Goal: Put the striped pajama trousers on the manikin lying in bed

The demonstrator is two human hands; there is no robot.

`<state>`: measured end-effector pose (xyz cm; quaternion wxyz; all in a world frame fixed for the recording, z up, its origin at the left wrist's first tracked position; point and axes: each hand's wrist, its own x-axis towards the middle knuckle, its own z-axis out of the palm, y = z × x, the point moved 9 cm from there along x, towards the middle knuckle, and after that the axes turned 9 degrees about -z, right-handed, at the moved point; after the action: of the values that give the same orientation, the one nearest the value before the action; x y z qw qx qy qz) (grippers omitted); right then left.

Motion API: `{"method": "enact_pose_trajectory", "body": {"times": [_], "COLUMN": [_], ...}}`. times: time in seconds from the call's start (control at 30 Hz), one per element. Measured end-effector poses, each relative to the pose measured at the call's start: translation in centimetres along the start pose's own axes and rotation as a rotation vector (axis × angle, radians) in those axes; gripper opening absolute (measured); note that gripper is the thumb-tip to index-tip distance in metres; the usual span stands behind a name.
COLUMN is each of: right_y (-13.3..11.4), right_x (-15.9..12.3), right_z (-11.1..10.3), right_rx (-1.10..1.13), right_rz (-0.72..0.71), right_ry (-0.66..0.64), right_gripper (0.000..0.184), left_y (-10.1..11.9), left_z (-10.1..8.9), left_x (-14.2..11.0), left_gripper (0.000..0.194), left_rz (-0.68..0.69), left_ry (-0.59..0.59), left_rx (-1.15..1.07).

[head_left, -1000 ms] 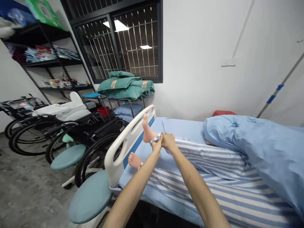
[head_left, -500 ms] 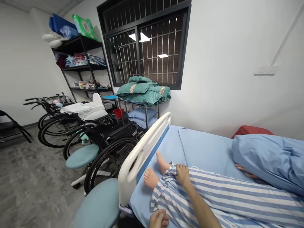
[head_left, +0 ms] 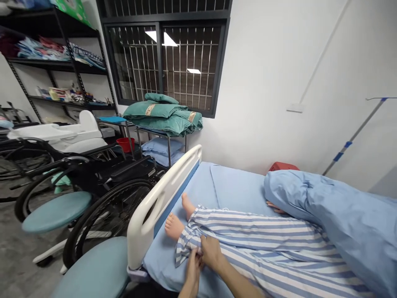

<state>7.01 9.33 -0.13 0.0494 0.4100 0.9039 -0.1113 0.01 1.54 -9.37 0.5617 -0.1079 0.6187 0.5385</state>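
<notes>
A lying figure's legs are dressed in blue-and-white striped trousers (head_left: 257, 236), with both bare feet at the bed's foot end. My left hand (head_left: 192, 273) and my right hand (head_left: 211, 252) meet at the cuff of the nearer trouser leg (head_left: 186, 248), gripping its striped cloth just below the nearer foot (head_left: 173, 227). The farther foot (head_left: 187, 206) lies beyond, untouched. A blue quilt (head_left: 328, 207) covers the upper body, and fingers (head_left: 274, 207) show at its edge.
A white footboard (head_left: 161, 198) stands close to my left, above a blue bed sheet (head_left: 235, 186). A teal stool (head_left: 89, 269) and black wheelchairs (head_left: 108, 198) stand beyond it. Folded green quilts (head_left: 161, 116) rest on a metal rack by the barred window (head_left: 164, 62).
The bare legs are now covered by the striped trousers. My hands have moved from high over the raised foot, and apart, to together at the nearer cuff. The view has shifted.
</notes>
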Motion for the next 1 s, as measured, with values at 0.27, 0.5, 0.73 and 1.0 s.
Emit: {"method": "enact_pose_trajectory", "body": {"times": [0.27, 0.5, 0.73, 1.0], "right_y": [-0.9, 2.5, 6.8, 11.4], "right_x": [-1.7, -7.3, -16.3, -26.2], "right_z": [-8.2, -23.5, -35.5, -43.5], "right_rx": [0.031, 0.051, 0.122, 0.142], "right_rz": [-0.045, -0.018, 0.000, -0.036], "right_ry": [0.081, 0.317, 0.568, 0.864], "right_gripper": [0.045, 0.040, 0.032, 0.022], "left_y": [4.7, 12.5, 14.7, 13.6], "left_z": [3.7, 12.8, 21.7, 28.9], "left_x": [-5.4, -19.5, -33.1, -45.6], "left_gripper": [0.038, 0.058, 0.069, 0.074], "left_rz": [0.259, 0.693, 0.824, 1.073], "left_ry": [-0.246, -0.464, -0.676, -0.834], "left_rx": [-0.017, -0.140, -0.087, 0.074]}}
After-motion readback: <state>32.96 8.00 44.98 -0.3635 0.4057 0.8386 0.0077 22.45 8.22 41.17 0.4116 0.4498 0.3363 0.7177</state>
